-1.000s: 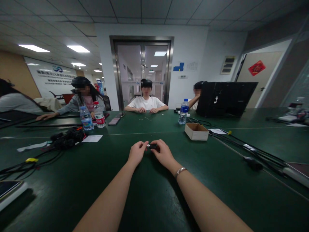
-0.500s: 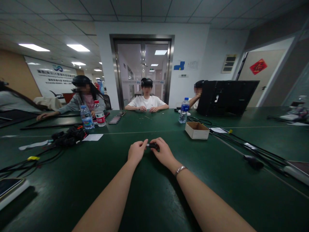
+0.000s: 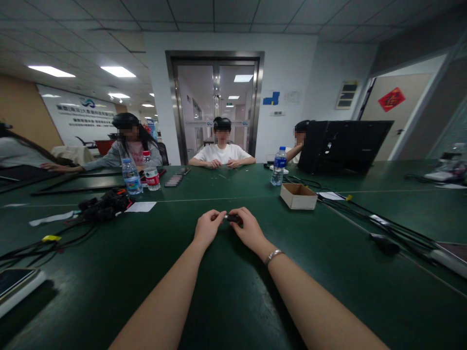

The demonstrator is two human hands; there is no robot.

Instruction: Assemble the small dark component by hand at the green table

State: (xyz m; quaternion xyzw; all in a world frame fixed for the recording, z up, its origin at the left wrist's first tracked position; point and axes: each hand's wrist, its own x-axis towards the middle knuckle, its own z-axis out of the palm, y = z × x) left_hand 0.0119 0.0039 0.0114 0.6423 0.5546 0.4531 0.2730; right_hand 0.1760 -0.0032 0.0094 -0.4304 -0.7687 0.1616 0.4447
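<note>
A small black stick with a silvery end (image 3: 232, 218) is between my hands, just over the green table (image 3: 233, 272). It may be a USB stick, but it is too small to be sure. My right hand (image 3: 251, 227) is closed on its black body, the fingers curled round the right part and hiding some of it. At the silvery left end, my left hand (image 3: 207, 228) is in a pinch with thumb and fingertips touching that end. Both forearms reach in from the bottom, and a silver band circles the right wrist.
An open cardboard box (image 3: 298, 197) stands right of my hands, a water bottle (image 3: 279, 166) behind it. Black cables (image 3: 379, 224) run along the right. Leftward are two bottles (image 3: 151, 170), a black cable bundle (image 3: 105, 206) and a phone (image 3: 18, 287). Co-workers sit opposite behind a monitor (image 3: 346, 146) and bottles.
My left fingertips have shifted slightly right, and the small black stick is a little higher and further right. At the far left, a co-worker's hand has moved leftward.
</note>
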